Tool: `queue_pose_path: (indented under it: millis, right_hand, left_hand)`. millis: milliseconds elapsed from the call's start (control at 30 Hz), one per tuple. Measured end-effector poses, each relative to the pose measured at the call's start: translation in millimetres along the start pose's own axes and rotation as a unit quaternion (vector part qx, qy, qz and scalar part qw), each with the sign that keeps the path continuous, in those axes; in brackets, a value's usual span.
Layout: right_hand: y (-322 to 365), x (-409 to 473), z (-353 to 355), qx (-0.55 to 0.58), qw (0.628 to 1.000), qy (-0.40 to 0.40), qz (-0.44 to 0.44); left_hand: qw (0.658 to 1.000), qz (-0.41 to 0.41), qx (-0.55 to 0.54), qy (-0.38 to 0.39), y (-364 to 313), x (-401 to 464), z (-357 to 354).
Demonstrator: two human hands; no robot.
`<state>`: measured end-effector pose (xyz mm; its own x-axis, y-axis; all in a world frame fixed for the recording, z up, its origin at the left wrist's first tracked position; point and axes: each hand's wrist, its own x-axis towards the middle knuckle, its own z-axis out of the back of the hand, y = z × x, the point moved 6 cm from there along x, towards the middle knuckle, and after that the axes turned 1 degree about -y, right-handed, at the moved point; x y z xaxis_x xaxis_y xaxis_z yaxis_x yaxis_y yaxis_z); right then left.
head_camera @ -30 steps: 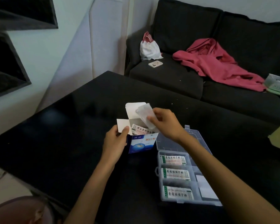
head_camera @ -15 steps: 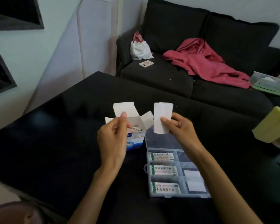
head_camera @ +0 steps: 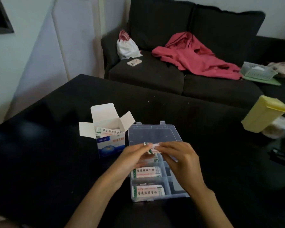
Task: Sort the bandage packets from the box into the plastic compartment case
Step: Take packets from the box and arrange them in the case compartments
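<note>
A blue and white cardboard box (head_camera: 110, 143) stands open on the black table, with bandage packets (head_camera: 108, 131) showing inside. To its right lies the clear plastic compartment case (head_camera: 169, 197), lid (head_camera: 153, 134) open flat behind it. Packet stacks (head_camera: 146, 173) fill its left compartments. My left hand (head_camera: 133, 156) and my right hand (head_camera: 179, 160) meet above the case's far left compartment, both pinching a small stack of bandage packets (head_camera: 152, 148) between the fingertips. The compartment beneath my hands is mostly hidden.
A yellow plastic container (head_camera: 263, 114) sits at the table's right edge. Behind the table is a dark sofa (head_camera: 155, 76) with a red garment (head_camera: 194, 56), a white bag (head_camera: 127, 46), a phone (head_camera: 134, 62) and a basket (head_camera: 257, 72).
My left hand left the box. Both hands came together and moved down over the case with the packets. The camera view shifted left and nearer.
</note>
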<state>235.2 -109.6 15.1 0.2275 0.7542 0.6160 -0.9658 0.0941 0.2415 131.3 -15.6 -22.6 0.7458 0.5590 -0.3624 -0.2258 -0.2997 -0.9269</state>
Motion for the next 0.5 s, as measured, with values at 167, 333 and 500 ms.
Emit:
queue_pose_path:
  millis: [167, 333, 500]
  right_hand:
    - [-3.1, 2.5, -15.5, -0.006, 0.999, 0.038, -0.005]
    - [-18.4, -2.1, -14.3, 0.143, 0.979, 0.017, -0.147]
    - [-41.8, -11.1, -28.0, 0.44, 0.768, 0.054, -0.463]
  left_hand:
    - [0.998, -0.039, -0.005, -0.047, -2.5, -2.2, 9.9]
    - [0.996, -0.043, 0.002, -0.075, -1.9, 1.7, 12.1]
    - [0.995, -0.08, 0.045, -0.042, -8.3, 2.6, 3.3]
